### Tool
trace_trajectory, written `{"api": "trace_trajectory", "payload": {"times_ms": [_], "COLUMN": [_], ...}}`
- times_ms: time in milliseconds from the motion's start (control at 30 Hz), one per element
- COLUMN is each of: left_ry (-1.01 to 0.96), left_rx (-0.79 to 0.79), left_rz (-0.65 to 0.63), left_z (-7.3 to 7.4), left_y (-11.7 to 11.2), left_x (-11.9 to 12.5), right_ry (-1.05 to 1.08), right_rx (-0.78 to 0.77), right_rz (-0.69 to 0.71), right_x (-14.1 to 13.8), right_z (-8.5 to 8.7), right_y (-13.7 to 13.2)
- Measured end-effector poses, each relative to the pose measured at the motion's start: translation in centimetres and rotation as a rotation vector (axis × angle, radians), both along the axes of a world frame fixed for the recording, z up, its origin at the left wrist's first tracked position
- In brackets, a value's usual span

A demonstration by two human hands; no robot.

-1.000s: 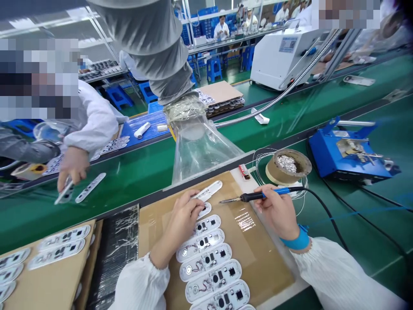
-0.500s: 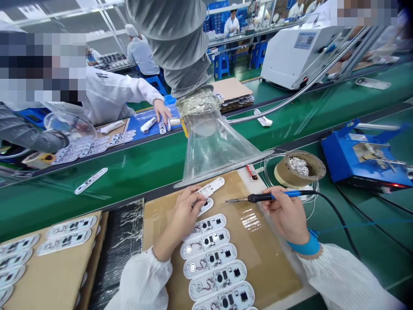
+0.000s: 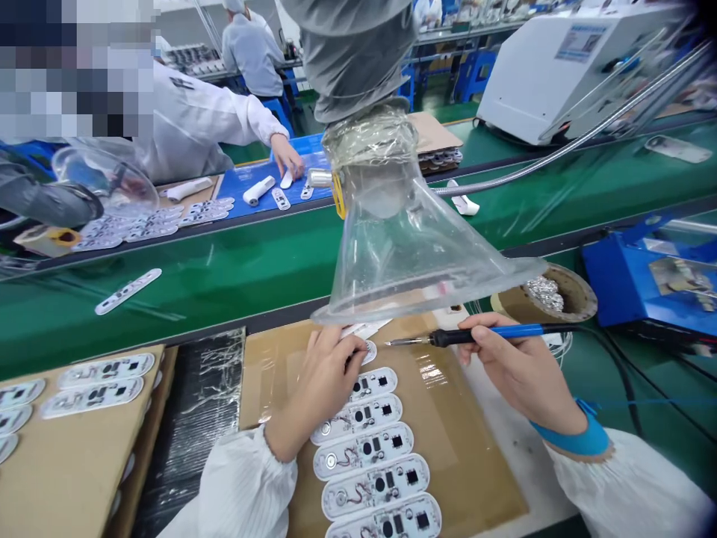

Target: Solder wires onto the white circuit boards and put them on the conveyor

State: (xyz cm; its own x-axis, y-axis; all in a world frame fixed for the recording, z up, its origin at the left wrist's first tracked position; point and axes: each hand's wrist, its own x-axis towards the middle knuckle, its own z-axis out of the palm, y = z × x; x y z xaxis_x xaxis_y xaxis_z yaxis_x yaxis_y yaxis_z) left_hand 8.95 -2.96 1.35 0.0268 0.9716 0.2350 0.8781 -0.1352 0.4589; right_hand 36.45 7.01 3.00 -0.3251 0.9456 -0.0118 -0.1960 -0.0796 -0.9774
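Note:
My right hand (image 3: 518,373) grips a soldering iron (image 3: 456,336) with a black and blue handle, its metal tip pointing left, just short of my left hand. My left hand (image 3: 328,373) has its thumb and fingers pinched together over the far end of a row of white oval housings (image 3: 374,444) with circuit boards. What the fingertips hold is hidden. One housing end (image 3: 370,351) shows beside the thumb. Just beyond the fingers lies a white panel (image 3: 367,327), partly behind the clear fume hood (image 3: 426,261). The row lies on a brown cardboard sheet (image 3: 470,463).
A cardboard tub (image 3: 579,295) of silvery wire stands at right, near a blue soldering station (image 3: 632,276). Stacked cardboard with more housings (image 3: 98,370) lies at left. Beyond the green conveyor (image 3: 235,261), a co-worker's hand (image 3: 287,155) handles white parts on a blue mat.
The view has shifted, so the fume hood looks closer and covers part of the white panel. The iron's tip is nearer my left hand, which has rolled further over the housing.

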Motion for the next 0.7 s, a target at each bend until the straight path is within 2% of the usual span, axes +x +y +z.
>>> {"api": "trace_trajectory", "payload": {"times_ms": [100, 267, 367, 533, 600, 700], "left_ry": [0.035, 0.040, 0.010, 0.042, 0.064, 0.040], "left_rx": [0.003, 0.010, 0.007, 0.041, 0.062, 0.049], "left_rz": [0.006, -0.044, -0.068, -0.076, -0.086, -0.104], "left_z": [-0.3, -0.5, 0.0, 1.3, 1.1, 0.1], "left_y": [-0.1, -0.2, 0.0, 0.2, 0.1, -0.1], "left_x": [0.1, 0.3, 0.3, 0.3, 0.2, 0.2], "right_ry": [-0.091, -0.258, -0.335, -0.425, -0.443, -0.436], "right_rx": [0.116, 0.220, 0.241, 0.221, 0.204, 0.191], "right_rz": [-0.023, -0.154, -0.235, -0.330, -0.331, -0.256], "right_x": [-0.6, -1.6, -1.7, -1.8, -1.7, -1.1], "right_z": [0.1, -1.4, -1.8, -1.2, -1.2, -1.7], "right_y": [0.2, -0.9, -1.4, -1.9, -2.1, -2.1]}}
